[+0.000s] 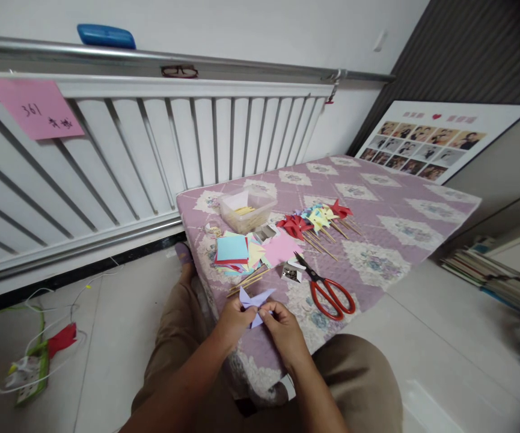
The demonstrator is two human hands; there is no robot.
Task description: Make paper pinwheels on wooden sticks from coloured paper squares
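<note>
My left hand (232, 320) and my right hand (283, 328) both pinch a folded pale purple paper (254, 299) just above the near edge of a low table with a purple quilted cover (377, 240). Points of the paper stick out above my fingers. Just beyond the paper lie a few wooden sticks (247, 281) and a stack of coloured paper squares (235, 249). Red-handled scissors (329, 291) lie to the right of my hands.
Finished paper pinwheels on sticks (316, 221) lie mid-table beside a clear plastic box (247, 207). A white radiator (151, 150) with a pink note (36, 108) stands behind. A framed photo collage (426, 141) leans at right. Books (485, 273) and floor clutter (38, 361) flank the table.
</note>
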